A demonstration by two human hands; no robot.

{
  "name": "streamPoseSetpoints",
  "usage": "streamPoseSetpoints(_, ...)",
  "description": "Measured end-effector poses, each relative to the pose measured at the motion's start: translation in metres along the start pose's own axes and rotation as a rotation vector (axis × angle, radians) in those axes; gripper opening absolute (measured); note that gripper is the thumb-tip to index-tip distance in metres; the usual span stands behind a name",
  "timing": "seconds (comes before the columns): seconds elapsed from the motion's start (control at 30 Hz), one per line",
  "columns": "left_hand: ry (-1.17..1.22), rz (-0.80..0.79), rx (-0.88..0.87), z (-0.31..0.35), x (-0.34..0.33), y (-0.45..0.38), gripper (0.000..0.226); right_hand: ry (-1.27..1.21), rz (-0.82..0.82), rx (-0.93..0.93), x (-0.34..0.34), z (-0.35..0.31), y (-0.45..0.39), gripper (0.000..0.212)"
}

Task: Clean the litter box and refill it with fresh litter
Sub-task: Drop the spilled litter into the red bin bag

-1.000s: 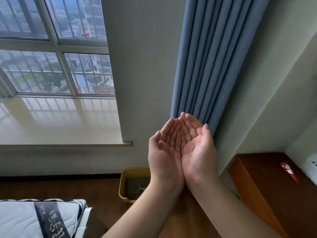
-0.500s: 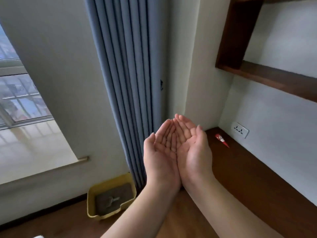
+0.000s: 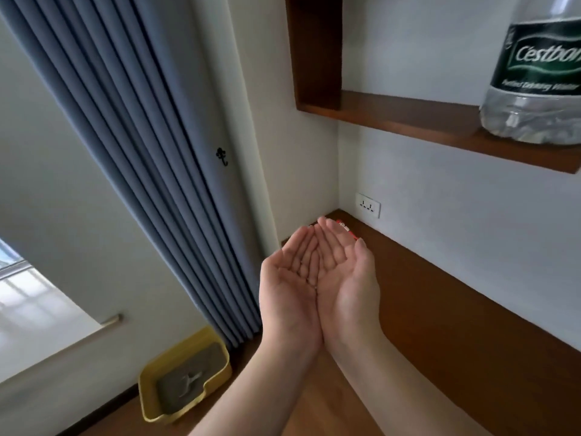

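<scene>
A yellow litter box (image 3: 150,385) stands on the wooden floor at the lower left, against the wall below the curtain. Grey litter fills it, and a grey scoop (image 3: 189,382) lies on the litter. My left hand (image 3: 290,291) and my right hand (image 3: 345,278) are held up side by side in mid-air, palms up and cupped together, with nothing in them. Both hands are well above and to the right of the box.
A blue-grey curtain (image 3: 151,146) hangs down beside the box. A brown desk top (image 3: 471,341) runs along the right wall, with a small red object (image 3: 349,230) and a wall socket (image 3: 367,205) at its far end. A water bottle (image 3: 534,77) stands on the wooden shelf (image 3: 408,118) above.
The view has swung right and tilted, bringing the shelf and bottle into sight and leaving the window at the left edge. My cupped hands keep the same pose.
</scene>
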State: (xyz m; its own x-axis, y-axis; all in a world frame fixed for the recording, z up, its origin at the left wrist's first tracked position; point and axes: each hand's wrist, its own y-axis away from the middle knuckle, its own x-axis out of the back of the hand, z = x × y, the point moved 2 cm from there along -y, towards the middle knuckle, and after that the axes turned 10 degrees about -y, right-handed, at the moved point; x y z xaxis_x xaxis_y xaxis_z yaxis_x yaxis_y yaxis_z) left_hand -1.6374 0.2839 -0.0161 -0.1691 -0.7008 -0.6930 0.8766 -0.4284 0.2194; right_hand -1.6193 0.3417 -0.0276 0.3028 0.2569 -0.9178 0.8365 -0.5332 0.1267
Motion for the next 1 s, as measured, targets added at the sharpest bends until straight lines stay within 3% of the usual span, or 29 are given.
streamPoseSetpoints(0.23,-0.022,-0.154,0.084,-0.005,-0.008,0.02,0.044,-0.018,0.033,0.16,-0.001,-0.016,0.028,0.05)
streamPoseSetpoints(0.57,-0.017,-0.359,0.267,0.006,0.04,0.08,0.049,-0.059,0.118,0.42,-0.003,0.022,0.114,0.05)
streamPoseSetpoints(1.0,-0.119,-0.682,0.609,-0.068,0.018,0.227,0.049,-0.166,0.334,0.88,0.047,-0.036,0.28,0.05)
